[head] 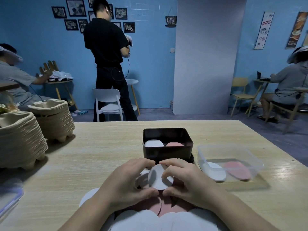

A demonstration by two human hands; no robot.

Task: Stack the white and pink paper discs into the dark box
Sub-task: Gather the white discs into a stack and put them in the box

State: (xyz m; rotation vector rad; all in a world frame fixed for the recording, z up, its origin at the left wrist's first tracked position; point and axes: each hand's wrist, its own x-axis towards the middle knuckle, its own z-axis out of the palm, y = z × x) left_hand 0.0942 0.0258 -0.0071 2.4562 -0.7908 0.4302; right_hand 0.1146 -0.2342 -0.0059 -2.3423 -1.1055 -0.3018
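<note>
While both hands' fingers (pixel 168 176) grip white discs (pixel 158 178), dark box (pixel 167 151) with white and pink stacks.

Wooden table (pixel 100 147) fills the foreground. Two stacks of pulp trays (pixel 25 137) at 9 o'clock on the table. Clear tub (pixel 233 150) at 3 o'clock. Clear lid (pixel 8 197) at the 8 o'clock edge. White chair (pixel 107 104) at 12 o'clock beyond the table, a standing person (pixel 106 47) behind it. Seated people at 10 o'clock (pixel 15 80) and 2 o'clock (pixel 290 84). White panel (pixel 205 55) leans on the blue wall (pixel 33 47). Framed pictures (pixel 75 9) at 11 o'clock.
</note>
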